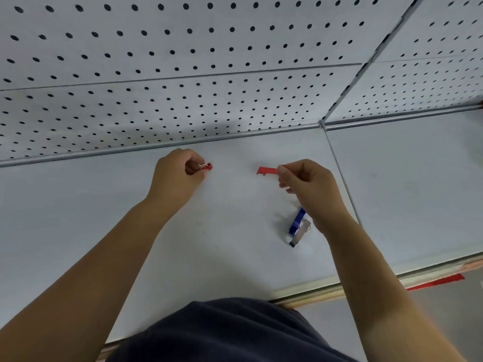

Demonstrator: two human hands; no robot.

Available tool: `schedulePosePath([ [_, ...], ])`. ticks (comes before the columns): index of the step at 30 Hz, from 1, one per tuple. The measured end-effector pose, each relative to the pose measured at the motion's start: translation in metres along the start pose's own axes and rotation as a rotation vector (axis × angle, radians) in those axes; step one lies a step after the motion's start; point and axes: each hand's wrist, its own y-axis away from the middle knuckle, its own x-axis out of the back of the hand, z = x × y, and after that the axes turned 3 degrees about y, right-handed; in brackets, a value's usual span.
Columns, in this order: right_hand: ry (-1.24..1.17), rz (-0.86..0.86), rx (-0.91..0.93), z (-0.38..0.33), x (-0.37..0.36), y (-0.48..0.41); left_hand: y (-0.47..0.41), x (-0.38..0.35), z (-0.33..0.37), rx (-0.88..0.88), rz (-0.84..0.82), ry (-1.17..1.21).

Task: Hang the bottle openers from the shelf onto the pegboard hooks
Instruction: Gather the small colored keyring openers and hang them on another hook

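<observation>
My left hand (pixel 177 176) pinches a red bottle opener (pixel 208 167) by one end, with only its tip showing past my fingers. My right hand (pixel 308 189) holds a second red bottle opener (pixel 266 170) by its ring end, and the flat body points left above the shelf. A blue bottle opener (pixel 296 222) and a silver bottle opener (pixel 300 233) lie crossed on the white shelf (pixel 222 231), partly under my right wrist. The pegboard (pixel 183 74) rises behind the shelf. No hooks are visible on it.
A seam (pixel 339 173) splits the shelf into two panels, and a second pegboard panel (pixel 431 74) stands at the right. Red tape (pixel 439 282) marks the floor below the shelf's front edge. My dark shirt (pixel 222 333) fills the bottom centre.
</observation>
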Motion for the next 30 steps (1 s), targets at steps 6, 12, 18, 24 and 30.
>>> schedulePosePath([
  [6, -0.049, -0.087, -0.026, -0.019, -0.017, 0.014, 0.018, 0.005, 0.011, 0.160, -0.042, 0.230],
  [12, -0.130, -0.275, -0.092, -0.040, -0.032, 0.033, 0.055, 0.026, 0.012, 0.361, -0.081, 0.743],
  [18, -0.053, -0.338, -0.070, -0.053, -0.053, 0.054, 0.098, 0.058, 0.012, 0.409, -0.069, 0.949],
  [24, 0.051, -0.391, 0.075, -0.069, -0.073, 0.095, 0.146, 0.086, 0.004, 0.337, 0.005, 0.862],
  [30, 0.086, -0.455, 0.186, -0.088, -0.093, 0.140, 0.196, 0.125, -0.016, 0.274, 0.100, 0.835],
])
